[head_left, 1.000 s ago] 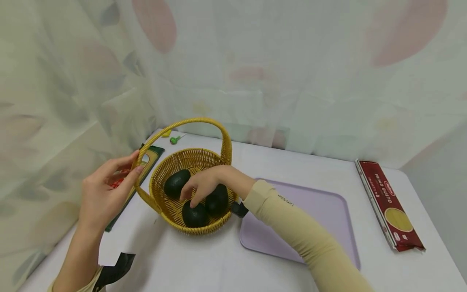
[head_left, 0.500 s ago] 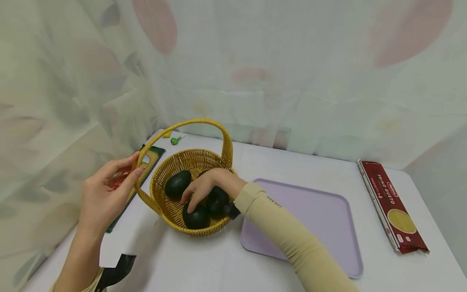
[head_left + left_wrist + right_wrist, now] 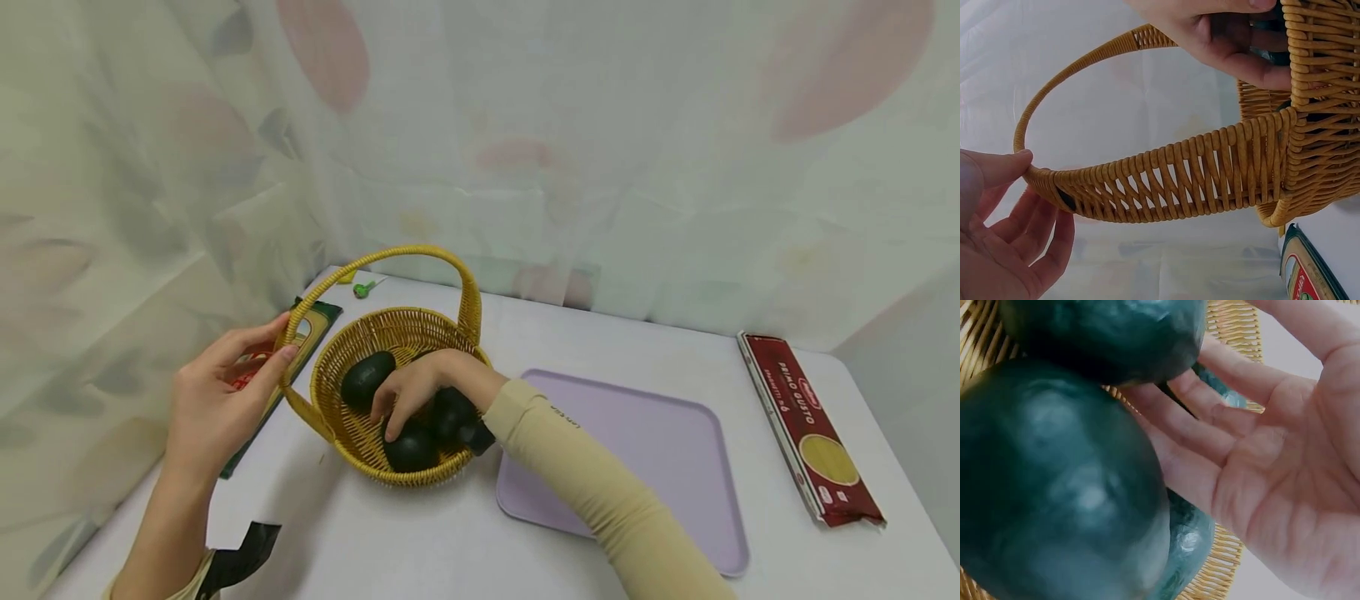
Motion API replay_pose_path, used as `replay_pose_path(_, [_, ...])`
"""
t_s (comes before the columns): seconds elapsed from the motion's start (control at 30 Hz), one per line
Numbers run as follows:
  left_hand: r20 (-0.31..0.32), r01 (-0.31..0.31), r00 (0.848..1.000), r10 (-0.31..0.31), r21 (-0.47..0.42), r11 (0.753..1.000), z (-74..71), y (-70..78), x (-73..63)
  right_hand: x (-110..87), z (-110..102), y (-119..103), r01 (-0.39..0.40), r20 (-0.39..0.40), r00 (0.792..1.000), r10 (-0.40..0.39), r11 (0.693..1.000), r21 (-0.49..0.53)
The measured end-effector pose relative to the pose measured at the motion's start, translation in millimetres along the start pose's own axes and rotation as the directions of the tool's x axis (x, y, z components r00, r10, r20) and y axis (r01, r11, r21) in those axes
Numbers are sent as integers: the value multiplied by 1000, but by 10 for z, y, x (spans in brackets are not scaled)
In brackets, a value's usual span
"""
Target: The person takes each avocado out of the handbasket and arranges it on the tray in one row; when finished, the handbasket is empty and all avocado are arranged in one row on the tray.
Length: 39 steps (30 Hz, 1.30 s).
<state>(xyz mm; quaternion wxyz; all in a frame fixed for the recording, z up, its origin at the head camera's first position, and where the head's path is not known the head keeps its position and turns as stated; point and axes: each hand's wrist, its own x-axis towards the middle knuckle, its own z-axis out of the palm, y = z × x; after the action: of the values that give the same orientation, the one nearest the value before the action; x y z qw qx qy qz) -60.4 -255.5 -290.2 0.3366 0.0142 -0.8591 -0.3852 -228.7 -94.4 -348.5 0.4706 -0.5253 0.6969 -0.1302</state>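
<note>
A yellow wicker basket holds several dark green avocados. My left hand pinches the left side of its arched handle between thumb and fingers, as the handle in the left wrist view also shows. My right hand is inside the basket, a fingertip touching the front avocado. Another avocado lies to its left and one to its right. In the right wrist view the fingers reach loosely between the avocados; their tips are hidden.
A lilac tray lies right of the basket, partly under my right sleeve. Further right is a red spaghetti pack. A green-edged packet lies behind my left hand. A small green item sits near the back edge, before the curtain.
My right hand has shifted slightly left and deeper over the avocados. The front avocado has moved a little to the right. My left hand keeps its hold on the handle.
</note>
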Motion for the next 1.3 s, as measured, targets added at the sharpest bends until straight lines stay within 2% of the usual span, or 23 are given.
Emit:
replay_pose_path(0.2, [3,6,1000,-6,-5,1000,7,-8,-4,-33,-5,11,-39,-22,999,40,998,39])
replay_pose_path(0.47, [-2,11,1000,-11,-10,1000,5,-4,2,-57,-37,20,-81,56,995,77,994,72])
replay_pose_path(0.57, [-2,7,1000,-7,-15,1000,4,2,5,-67,-39,-5,-85,64,995,83,996,31])
replay_pose_path(0.7, [1,13,1000,-12,-23,1000,5,-5,5,-47,-29,-33,-89,85,992,97,992,-91])
replay_pose_path(0.8, [4,22,1000,-22,-18,1000,7,-15,3,-20,-20,-39,-90,110,987,114,976,-199])
replay_pose_path(0.93, [0,28,1000,-28,-15,1000,7,-25,-1,-18,-22,-40,-101,127,981,143,950,-294])
replay_pose_path(1.03, [-1,32,999,-33,-12,999,8,-30,-2,-29,-27,-32,-107,134,979,155,945,-311])
replay_pose_path(1.3, [-6,47,999,-47,9,999,18,-20,-4,-55,-28,-12,-109,133,979,152,952,-287])
